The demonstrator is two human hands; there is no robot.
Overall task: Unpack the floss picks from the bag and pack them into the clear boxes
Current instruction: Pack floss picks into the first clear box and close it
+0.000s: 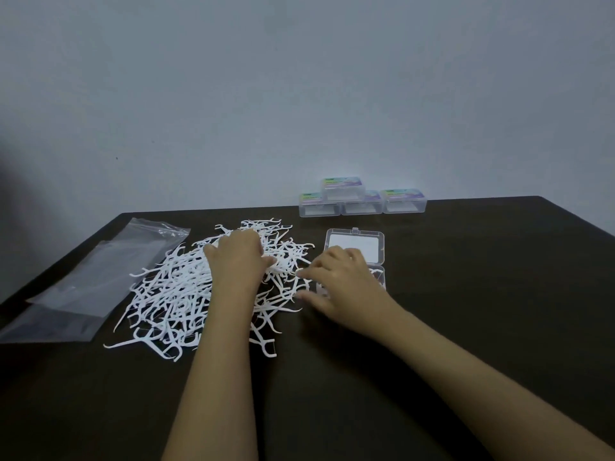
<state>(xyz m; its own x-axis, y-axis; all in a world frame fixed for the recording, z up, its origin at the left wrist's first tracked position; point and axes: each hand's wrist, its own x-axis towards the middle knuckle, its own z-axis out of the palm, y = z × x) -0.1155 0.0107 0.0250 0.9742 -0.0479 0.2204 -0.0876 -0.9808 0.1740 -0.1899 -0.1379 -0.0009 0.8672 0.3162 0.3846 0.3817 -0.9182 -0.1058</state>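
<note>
The floss picks (173,294) lay in a loose white heap on the table (466,294), right under my left hand (238,257) and running up to the fingertips of my right hand (336,281). My left hand sat palm down on top of the heap with the fingers bent over its far side, so I could not tell whether they had closed on any picks. My right hand was spread and loose, holding nothing, its fingertips touching the picks at the heap's near edge. The open box (356,247) was just behind that hand, partly hidden by it. The empty bag (83,277) lay flat beyond the heap to my left, and the closed boxes (362,201) were stacked well past both hands by the wall. I judged the tangle was the risk: hooked picks could drag neighbours along and scatter them, and my right wrist could knock the light box.
</note>
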